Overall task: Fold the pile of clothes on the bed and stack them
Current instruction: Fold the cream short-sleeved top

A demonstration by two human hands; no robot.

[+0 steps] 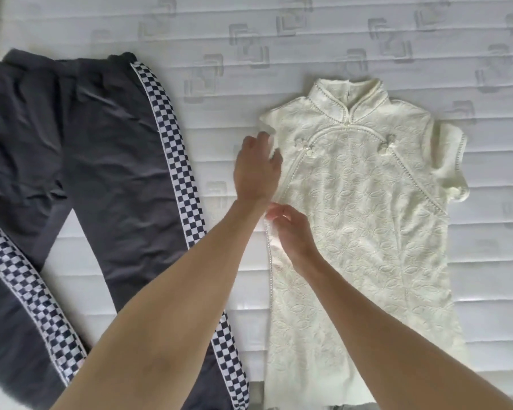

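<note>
Item 1, mattress (308, 39): white, quilted, the bed surface on which we work. It bears both garments. Risk: its ribbed quilting may drag at cloth that we slide rather than lift, pulling a fold crooked.

Item 2, dark trousers (80, 137): charcoal, checkered side stripes, spread flat and creased on the left, apart from the dress. Not yet folded, by our reading. Risk: our left forearm crosses over one leg; a careless sweep could ruck it further.

Item 3, cream dress (353, 217): embossed, high collar, pearl-like piping, lying face up to the right of the trousers, hem toward us. Its left sleeve appears already turned in under our hands, while the right sleeve (450, 161) lies out. Risk: if we let go before pressing the fold, the stiff fabric may spring open; an uneven tuck would leave a lopsided bundle that stacks badly. The beaded trim could snag.

Item 4, left hand (256, 170): at the dress's left shoulder edge, fingers bent onto the cloth; we cannot tell whether they pinch it or only press.

Item 5, right hand (290, 229): just below, at the dress's left side seam, fingers curled as if nipping the edge; blurred, so we cannot tell the grip for sure.
</note>
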